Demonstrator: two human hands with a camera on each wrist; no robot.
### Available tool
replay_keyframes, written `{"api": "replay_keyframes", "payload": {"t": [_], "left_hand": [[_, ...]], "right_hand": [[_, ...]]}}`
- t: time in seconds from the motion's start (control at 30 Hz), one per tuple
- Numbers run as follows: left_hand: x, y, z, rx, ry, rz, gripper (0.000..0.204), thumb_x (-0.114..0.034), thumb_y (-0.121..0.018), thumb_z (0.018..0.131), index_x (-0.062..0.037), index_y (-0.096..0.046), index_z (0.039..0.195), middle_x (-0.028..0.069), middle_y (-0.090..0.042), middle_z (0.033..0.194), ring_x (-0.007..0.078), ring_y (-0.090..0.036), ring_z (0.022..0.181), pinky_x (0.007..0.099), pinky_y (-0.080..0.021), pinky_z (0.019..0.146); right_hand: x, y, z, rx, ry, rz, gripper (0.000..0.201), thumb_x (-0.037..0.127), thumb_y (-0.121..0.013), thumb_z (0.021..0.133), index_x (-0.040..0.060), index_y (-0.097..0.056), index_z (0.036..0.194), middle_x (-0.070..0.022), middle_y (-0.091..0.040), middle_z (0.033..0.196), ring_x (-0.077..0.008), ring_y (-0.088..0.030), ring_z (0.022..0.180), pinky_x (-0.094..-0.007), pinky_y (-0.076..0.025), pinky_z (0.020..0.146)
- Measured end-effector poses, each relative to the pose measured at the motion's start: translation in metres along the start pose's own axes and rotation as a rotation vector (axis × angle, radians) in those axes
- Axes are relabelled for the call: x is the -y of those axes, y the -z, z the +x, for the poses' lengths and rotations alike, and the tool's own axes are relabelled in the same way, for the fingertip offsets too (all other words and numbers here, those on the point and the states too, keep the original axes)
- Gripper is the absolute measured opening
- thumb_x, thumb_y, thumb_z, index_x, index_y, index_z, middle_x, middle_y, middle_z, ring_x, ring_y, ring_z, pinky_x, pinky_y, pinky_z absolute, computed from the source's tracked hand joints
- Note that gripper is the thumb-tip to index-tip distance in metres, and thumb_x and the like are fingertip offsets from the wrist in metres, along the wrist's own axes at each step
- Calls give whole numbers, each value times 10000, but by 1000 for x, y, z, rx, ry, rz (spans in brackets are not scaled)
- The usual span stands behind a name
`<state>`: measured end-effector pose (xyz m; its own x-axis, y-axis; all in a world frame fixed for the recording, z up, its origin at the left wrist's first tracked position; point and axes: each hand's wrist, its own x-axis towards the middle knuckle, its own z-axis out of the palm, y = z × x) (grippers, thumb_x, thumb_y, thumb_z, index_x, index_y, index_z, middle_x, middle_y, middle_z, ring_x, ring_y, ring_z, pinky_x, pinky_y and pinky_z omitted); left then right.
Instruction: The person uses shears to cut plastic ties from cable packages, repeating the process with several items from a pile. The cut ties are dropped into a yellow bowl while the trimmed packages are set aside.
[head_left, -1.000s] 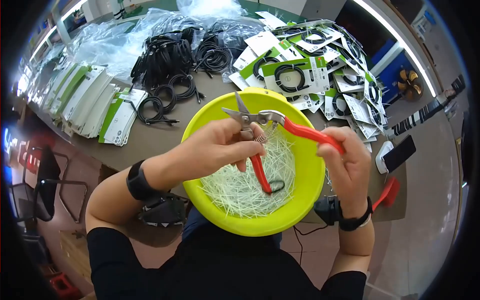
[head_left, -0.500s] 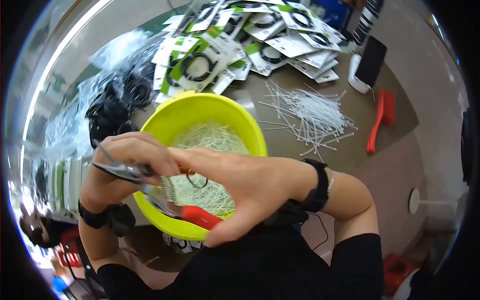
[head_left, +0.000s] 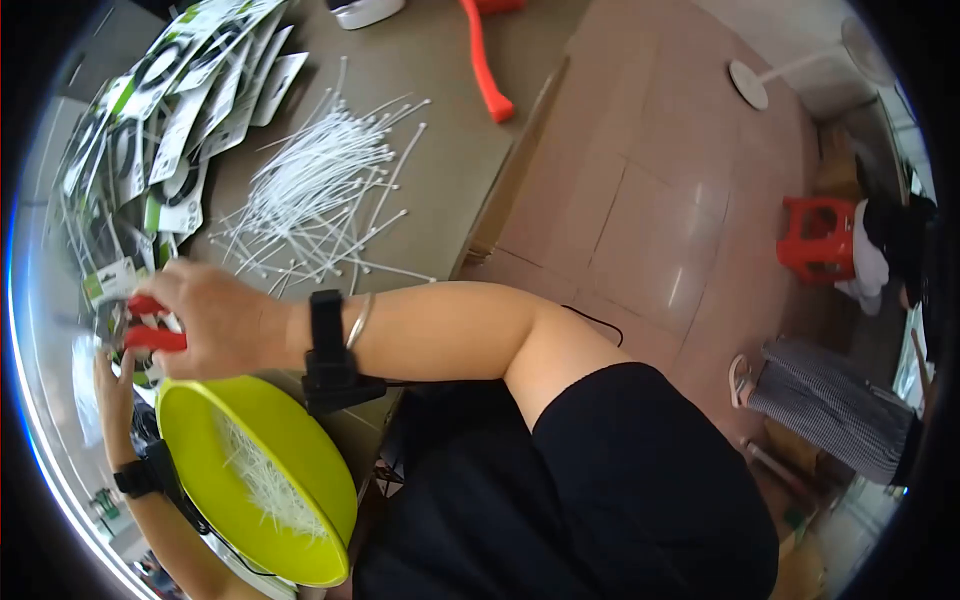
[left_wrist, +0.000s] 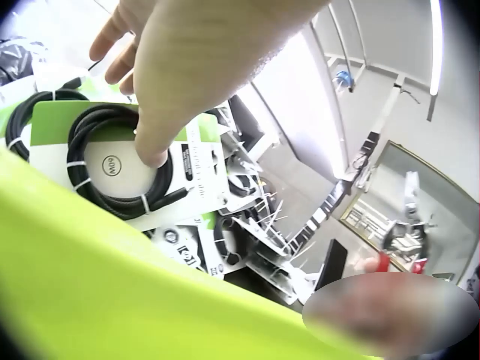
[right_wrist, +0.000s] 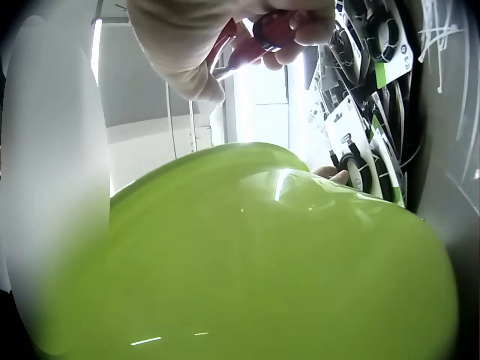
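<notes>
My right hand (head_left: 235, 325) grips red-handled pruning shears (head_left: 155, 339) at the left of the head view, their blades blurred. In the right wrist view its fingers curl round the red handles (right_wrist: 274, 31). My left hand (head_left: 117, 405) is raised just below the shears in the head view. In the left wrist view its fingers are spread and the thumb overlaps a carded coil of black cable (left_wrist: 79, 146). A yellow-green basin (head_left: 195, 430), tilted, stands between my arms with thin white clippings (head_left: 262, 485) inside.
A heap of white cable ties (head_left: 320, 180) lies on the brown table (head_left: 455, 200). Carded cables (head_left: 185, 125) pile up behind it. A red brush (head_left: 483, 70) lies near the table's edge. Farther off are a red stool (head_left: 815, 240) and a person's legs (head_left: 835, 410).
The head view has swung right, bringing the floor into sight. My left hand, earlier at the shears, is now apart from them with fingers spread; the right hand grips the handles.
</notes>
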<state>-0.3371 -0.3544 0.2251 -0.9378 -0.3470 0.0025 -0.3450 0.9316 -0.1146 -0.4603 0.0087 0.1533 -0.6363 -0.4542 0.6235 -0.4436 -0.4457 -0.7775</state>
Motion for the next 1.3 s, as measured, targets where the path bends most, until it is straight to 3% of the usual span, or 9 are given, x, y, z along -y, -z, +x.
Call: {"api": "replay_keyframes", "payload": {"t": [0.2,0.43,0.53,0.63,0.67,0.73,0.8,0.97,1.3], "left_hand": [[48,-28,35,52,71,81,388,-194,-561,903,-24,-488,1244,160,-548,1189,255,-523,1072,362,-417,902],[96,14,-5,-700,149,-309,360,-194,-543,913,9,-508,1208,165,-565,1149,240,-545,1028,326,-419,901],[-49,81,-68,-711,466,-476,475,-241,-444,948,44,-382,1323,156,-495,1278,261,-488,1152,347,-391,965],[-5,69,-155,-504,122,-436,426,-168,-457,935,-11,-398,1327,140,-470,1310,260,-494,1142,308,-371,981],[-36,66,-177,-472,103,-591,440,-191,-469,927,-7,-389,1318,141,-470,1269,262,-492,1121,325,-381,973],[-106,44,-187,-194,47,-2071,472,-237,-493,910,-1,-370,1300,143,-470,1187,267,-487,1078,359,-402,956],[-146,39,-208,-38,-6,-2582,512,-283,-518,893,6,-351,1282,145,-470,1106,273,-483,1034,393,-422,939],[-183,10,-260,-402,71,-2700,655,-438,-516,882,18,-357,1324,221,-437,1273,327,-473,1136,413,-413,957],[-200,2,-282,-359,99,-2856,752,-512,-391,913,106,-277,1325,309,-422,1261,411,-499,1110,451,-507,880]], "right_hand": [[2,-9,-8,3,-3,-12,529,238,-694,639,-18,-529,1072,-186,-537,921,-322,-546,881,-386,-458,798],[1,-9,-7,-40,89,-21,521,276,-696,641,-8,-543,1050,-189,-538,903,-325,-543,875,-384,-453,787],[0,-7,-6,-54,53,30,514,277,-695,644,1,-546,1052,-187,-544,908,-324,-544,867,-387,-453,779],[-10,-11,-7,-87,99,10,494,276,-688,662,14,-547,1057,-178,-553,946,-317,-545,850,-399,-451,755],[-12,-12,-7,-79,160,-1,492,264,-690,679,19,-545,1079,-167,-556,961,-305,-553,861,-396,-456,765],[-7,-12,-11,6,161,132,517,224,-703,724,33,-530,1172,-140,-569,1009,-265,-575,930,-366,-469,816],[13,0,-12,147,188,-77,558,196,-715,740,37,-507,1233,-126,-567,1113,-223,-566,1012,-316,-456,864],[60,-7,-25,274,71,25,594,184,-712,735,37,-479,1261,-122,-558,1158,-216,-550,1027,-326,-424,913],[109,-12,-26,657,279,-513,643,52,-749,544,36,-561,1158,-133,-568,1045,-310,-546,953,-389,-451,842]]}}
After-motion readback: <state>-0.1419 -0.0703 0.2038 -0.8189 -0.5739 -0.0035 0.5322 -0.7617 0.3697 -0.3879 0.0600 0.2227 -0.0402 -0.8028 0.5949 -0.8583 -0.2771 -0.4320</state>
